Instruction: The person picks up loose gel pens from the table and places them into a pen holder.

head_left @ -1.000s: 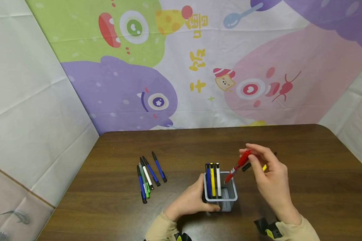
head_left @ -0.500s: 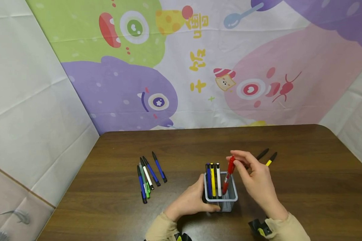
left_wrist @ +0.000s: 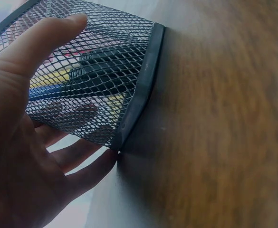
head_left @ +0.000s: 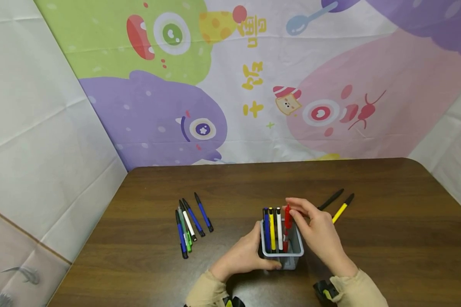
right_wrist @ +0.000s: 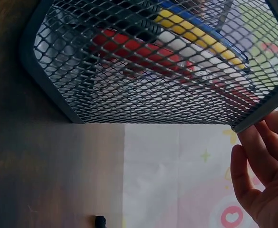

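Note:
A square mesh pen holder (head_left: 292, 262) stands upright on the table. My left hand (head_left: 240, 256) grips its left side, thumb across the front; in the left wrist view the thumb and fingers of that hand (left_wrist: 34, 166) spread around the mesh. Blue (head_left: 267, 232), yellow (head_left: 272, 232) and white (head_left: 279, 232) pens stand along the holder's left side. Beside them a red pen (head_left: 287, 221) is upright inside, its top pinched by my right hand (head_left: 322, 234). In the right wrist view the red pen (right_wrist: 134, 50) shows through the mesh, with the right hand (right_wrist: 272, 180) at the rim.
Several pens lie at the left of the table (head_left: 138, 273), among them a blue pen (head_left: 204, 213) and a white pen (head_left: 189, 225). Behind my right hand lie a black pen (head_left: 331, 199) and a yellow pen (head_left: 342, 209). A printed cloth (head_left: 253, 140) hangs behind the table.
My right hand has moved left and down, taking the red pen from a tilt above the rim to upright inside the holder. The left hand and holder have stayed in place.

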{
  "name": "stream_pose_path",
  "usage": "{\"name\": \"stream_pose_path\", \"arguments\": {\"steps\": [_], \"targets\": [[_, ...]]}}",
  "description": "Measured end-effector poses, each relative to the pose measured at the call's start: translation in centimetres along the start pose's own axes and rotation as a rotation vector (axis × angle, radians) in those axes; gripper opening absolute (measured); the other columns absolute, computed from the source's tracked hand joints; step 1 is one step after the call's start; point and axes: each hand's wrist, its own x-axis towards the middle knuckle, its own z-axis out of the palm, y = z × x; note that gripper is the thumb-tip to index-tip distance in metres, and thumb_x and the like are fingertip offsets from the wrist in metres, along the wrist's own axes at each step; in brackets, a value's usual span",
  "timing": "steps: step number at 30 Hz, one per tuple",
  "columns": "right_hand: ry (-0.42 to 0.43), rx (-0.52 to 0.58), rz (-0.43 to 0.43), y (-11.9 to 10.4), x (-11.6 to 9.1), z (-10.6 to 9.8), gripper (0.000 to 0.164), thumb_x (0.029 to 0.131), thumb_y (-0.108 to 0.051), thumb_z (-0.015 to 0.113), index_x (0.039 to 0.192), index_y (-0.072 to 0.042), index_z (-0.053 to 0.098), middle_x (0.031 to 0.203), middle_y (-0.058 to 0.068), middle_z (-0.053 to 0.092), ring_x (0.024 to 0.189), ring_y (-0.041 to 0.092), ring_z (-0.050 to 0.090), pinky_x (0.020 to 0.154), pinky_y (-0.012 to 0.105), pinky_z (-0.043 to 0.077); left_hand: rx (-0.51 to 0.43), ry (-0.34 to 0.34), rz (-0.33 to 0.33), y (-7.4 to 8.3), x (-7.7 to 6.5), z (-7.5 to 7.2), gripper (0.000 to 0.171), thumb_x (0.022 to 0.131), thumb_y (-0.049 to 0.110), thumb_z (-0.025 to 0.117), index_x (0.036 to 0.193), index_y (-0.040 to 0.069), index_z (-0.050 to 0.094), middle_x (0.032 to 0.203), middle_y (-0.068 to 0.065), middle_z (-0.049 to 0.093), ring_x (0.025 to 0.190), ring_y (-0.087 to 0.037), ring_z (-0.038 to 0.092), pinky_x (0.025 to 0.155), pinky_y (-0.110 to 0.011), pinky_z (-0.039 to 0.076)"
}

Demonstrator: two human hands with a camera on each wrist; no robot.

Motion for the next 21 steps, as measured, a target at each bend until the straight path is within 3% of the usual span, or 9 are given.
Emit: {"name": "stream_pose_path", "arguments": {"steps": [5, 13, 21], "targets": [[0.004, -0.004, 0.003, 0.06, 0.00, 0.21, 0.028, 0.086, -0.007, 0.059, 0.115, -0.010, 0.060, 0.097, 0.001, 0.068, 0.085, 0.008, 0.061, 0.062, 0.028, 0.052, -0.002, -0.002, -0.002, 0.05, 0.03, -0.04, 0.089, 0.066, 0.041, 0.077, 0.133, 0.016, 0.025, 0.117, -0.002, 0.051, 0.100, -0.006, 0.051, 0.088, -0.027, 0.042], [-0.014, 0.008, 0.004, 0.10, -0.08, 0.57, 0.027, 0.086, -0.007, 0.059, 0.114, -0.009, 0.060, 0.098, 0.003, 0.067, 0.086, 0.009, 0.062, 0.068, 0.031, 0.052, -0.005, -0.007, -0.001, 0.03, -0.01, -0.05, 0.087, 0.067, 0.041, 0.077, 0.132, 0.017, 0.025, 0.117, -0.001, 0.051, 0.099, -0.005, 0.051, 0.088, -0.027, 0.042], [-0.041, -0.014, 0.003, 0.18, -0.23, 0.82, 0.027, 0.087, -0.010, 0.059, 0.114, -0.010, 0.060, 0.100, 0.001, 0.067, 0.085, 0.009, 0.061, 0.066, 0.032, 0.052, -0.085, -0.024, -0.006, -0.01, -0.04, -0.10, 0.093, 0.067, 0.038, 0.078, 0.139, 0.022, 0.020, 0.115, 0.004, 0.054, 0.098, -0.004, 0.052, 0.088, -0.028, 0.042]]}}
